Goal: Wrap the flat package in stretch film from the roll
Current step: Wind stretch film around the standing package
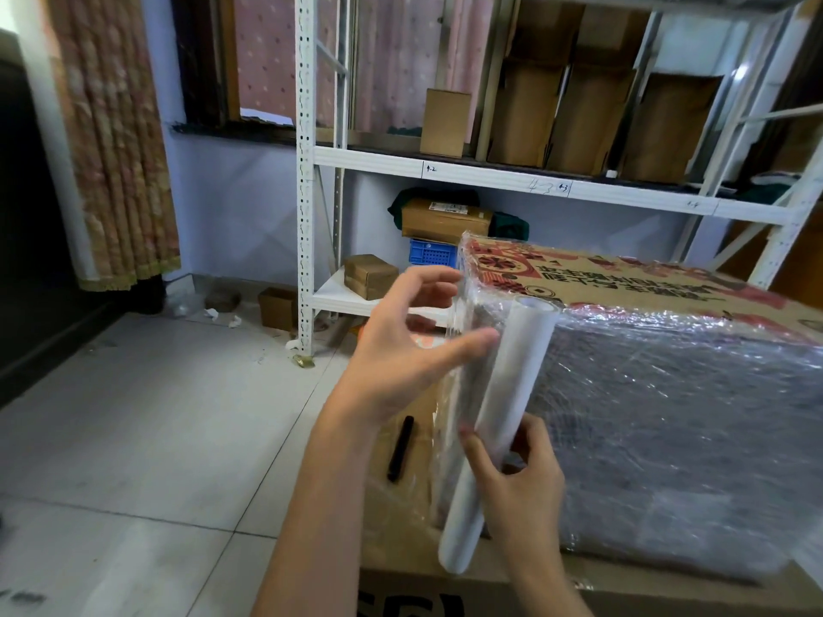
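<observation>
Where the view began, nearest the camera, a brown cardboard box [445, 590] served as the work surface, and a black marker [400, 447] lay on it just left of the package. The right hand [521, 487] curled its fingers and thumb round the lower part of the stretch film roll [499, 429], a pale tube held nearly upright and leaning against the package's near left corner. Above it the left hand [401, 345] had its fingers spread and mostly straight, the thumb [463, 345] touching the film [458, 313] pulled off the roll at that corner; whether it pinched the film could not be told. The flat package [668, 394] stood on its edge on the box, dark on its near face, printed red on top, already covered in wrinkled shiny film. Behind it stood a white metal shelf rack [307, 171] holding cardboard boxes [525, 113] and a blue crate [432, 251], with a patterned curtain [111, 140] far left.
</observation>
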### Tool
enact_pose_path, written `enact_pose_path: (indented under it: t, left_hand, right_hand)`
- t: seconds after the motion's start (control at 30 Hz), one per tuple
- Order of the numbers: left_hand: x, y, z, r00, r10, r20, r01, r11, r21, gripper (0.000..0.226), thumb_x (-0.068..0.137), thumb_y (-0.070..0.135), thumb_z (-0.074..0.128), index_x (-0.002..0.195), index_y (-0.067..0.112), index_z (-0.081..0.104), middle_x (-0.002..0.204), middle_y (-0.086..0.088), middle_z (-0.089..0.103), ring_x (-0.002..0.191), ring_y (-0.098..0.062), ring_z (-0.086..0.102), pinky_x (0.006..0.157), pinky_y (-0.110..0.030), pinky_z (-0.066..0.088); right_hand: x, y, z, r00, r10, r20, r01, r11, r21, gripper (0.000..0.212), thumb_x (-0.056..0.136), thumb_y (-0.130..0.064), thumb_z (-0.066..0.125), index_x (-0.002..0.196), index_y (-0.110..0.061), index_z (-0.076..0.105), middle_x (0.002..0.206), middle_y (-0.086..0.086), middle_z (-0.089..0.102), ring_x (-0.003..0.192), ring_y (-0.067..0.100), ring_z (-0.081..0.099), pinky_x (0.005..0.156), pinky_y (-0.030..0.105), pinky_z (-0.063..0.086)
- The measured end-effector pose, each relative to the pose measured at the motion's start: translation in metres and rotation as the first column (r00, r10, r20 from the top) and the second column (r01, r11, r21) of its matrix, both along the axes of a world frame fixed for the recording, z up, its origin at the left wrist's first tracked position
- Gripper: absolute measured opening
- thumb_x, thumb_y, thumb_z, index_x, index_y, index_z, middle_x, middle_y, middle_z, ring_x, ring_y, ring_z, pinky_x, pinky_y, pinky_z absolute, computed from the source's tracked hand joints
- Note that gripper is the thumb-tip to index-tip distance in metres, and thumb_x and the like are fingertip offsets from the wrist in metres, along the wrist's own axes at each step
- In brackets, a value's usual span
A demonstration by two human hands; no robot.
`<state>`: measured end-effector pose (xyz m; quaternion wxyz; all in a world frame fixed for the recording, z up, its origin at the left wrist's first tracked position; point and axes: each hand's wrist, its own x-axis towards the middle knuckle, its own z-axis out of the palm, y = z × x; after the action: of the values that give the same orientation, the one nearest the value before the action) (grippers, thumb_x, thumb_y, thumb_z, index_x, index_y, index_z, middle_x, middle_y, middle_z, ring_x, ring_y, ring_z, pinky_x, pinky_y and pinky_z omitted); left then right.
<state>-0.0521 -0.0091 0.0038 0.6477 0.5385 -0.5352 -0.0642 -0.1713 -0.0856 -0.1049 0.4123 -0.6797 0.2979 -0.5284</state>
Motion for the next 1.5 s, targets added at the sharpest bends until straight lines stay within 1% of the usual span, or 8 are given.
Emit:
enact_pose_path:
  t: [0.17, 0.37, 0.6, 0.93, 1.1, 1.2, 1.4, 1.5]
  left_hand:
    - [-0.014, -0.024, -0.005, 0.953, 0.22, 0.211, -0.217, 0.976, -0.034, 0.043, 0.067, 0.047, 0.075, 0.1, 0.027, 0.056, 0.103, 0.012, 0.052, 0.097, -0.006, 0.055, 0.085, -0.03, 0.05]
    - [-0.001, -0.031, -0.015, 0.95, 0.224, 0.22, -0.196, 0.97, -0.141, 0.008, 0.086, 0.01, 0.068, 0.093, 0.013, 0.066, 0.097, 0.005, 0.057, 0.091, -0.009, 0.058, 0.082, -0.032, 0.052]
    - [-0.004, -0.037, -0.016, 0.978, 0.205, -0.033, -0.208, 0.964, -0.164, 0.004, 0.094, 0.011, 0.057, 0.096, 0.014, 0.059, 0.091, 0.007, 0.063, 0.087, -0.006, 0.06, 0.076, -0.018, 0.049]
    - [-0.006, -0.06, -0.013, 0.934, 0.133, -0.331, -0.191, 0.97, -0.152, 0.01, 0.091, 0.014, 0.061, 0.087, 0.024, 0.062, 0.09, 0.001, 0.065, 0.094, -0.021, 0.063, 0.079, -0.034, 0.057]
    - [-0.01, -0.062, -0.004, 0.624, -0.076, -0.778, 0.006, 0.996, -0.093, 0.006, 0.083, 0.013, 0.069, 0.085, 0.014, 0.064, 0.079, 0.0, 0.067, 0.076, -0.013, 0.06, 0.058, -0.021, 0.046]
    - [-0.008, -0.063, 0.009, 0.49, -0.07, -0.869, 0.116, 0.993, -0.014, 0.009, 0.078, 0.016, 0.069, 0.084, 0.013, 0.063, 0.071, 0.002, 0.064, 0.069, -0.009, 0.056, 0.054, -0.021, 0.041]
    - [-0.015, -0.074, 0.019, 0.607, 0.118, -0.786, -0.062, 0.993, 0.102, 0.011, 0.089, 0.022, 0.064, 0.09, 0.011, 0.059, 0.081, -0.002, 0.062, 0.073, -0.011, 0.055, 0.057, -0.021, 0.04]
    - [-0.014, -0.075, 0.001, 0.746, 0.446, -0.494, -0.497, 0.867, 0.031, 0.015, 0.099, 0.028, 0.049, 0.097, 0.013, 0.053, 0.084, 0.005, 0.056, 0.078, -0.008, 0.052, 0.064, -0.018, 0.039]
  right_hand:
    - [0.0, -0.001, 0.0, 1.0, 0.004, 0.018, -0.004, 1.0, 0.005, 0.025, 0.072, -0.025, 0.08, 0.079, -0.026, 0.055, 0.073, -0.012, 0.063, 0.063, 0.004, 0.058, 0.056, 0.021, 0.047]
    - [-0.001, -0.002, -0.001, 1.0, 0.018, -0.001, -0.018, 1.0, 0.025, 0.026, 0.071, -0.027, 0.08, 0.081, -0.029, 0.057, 0.074, -0.012, 0.064, 0.065, 0.006, 0.06, 0.061, 0.031, 0.052]
    - [0.0, -0.004, -0.005, 1.0, -0.008, -0.026, 0.007, 1.0, -0.03, 0.028, 0.069, -0.031, 0.081, 0.086, -0.033, 0.059, 0.081, -0.012, 0.065, 0.072, 0.008, 0.062, 0.063, 0.028, 0.052]
    - [0.001, -0.004, -0.003, 1.0, -0.03, 0.002, 0.03, 0.999, -0.027, 0.027, 0.07, -0.03, 0.08, 0.086, -0.035, 0.059, 0.079, -0.014, 0.065, 0.073, 0.002, 0.06, 0.059, 0.015, 0.047]
    - [0.001, -0.004, -0.004, 1.0, -0.02, 0.018, 0.02, 1.0, -0.001, 0.026, 0.069, -0.034, 0.077, 0.087, -0.033, 0.06, 0.078, -0.015, 0.065, 0.072, 0.001, 0.061, 0.064, 0.024, 0.049]
    - [0.0, -0.004, -0.004, 0.998, -0.025, 0.063, 0.024, 1.0, 0.016, 0.034, 0.069, -0.024, 0.08, 0.09, -0.031, 0.054, 0.079, -0.014, 0.065, 0.072, -0.002, 0.061, 0.064, 0.021, 0.046]
    - [-0.002, -0.005, -0.005, 0.999, 0.0, 0.045, 0.0, 1.0, 0.0, 0.036, 0.074, -0.02, 0.078, 0.09, -0.03, 0.048, 0.083, -0.01, 0.062, 0.073, -0.004, 0.061, 0.06, 0.015, 0.048]
    - [-0.005, -0.004, -0.003, 0.999, 0.033, 0.04, -0.033, 0.999, -0.014, 0.032, 0.076, -0.019, 0.075, 0.09, -0.029, 0.048, 0.083, -0.012, 0.061, 0.074, -0.006, 0.06, 0.061, 0.013, 0.047]
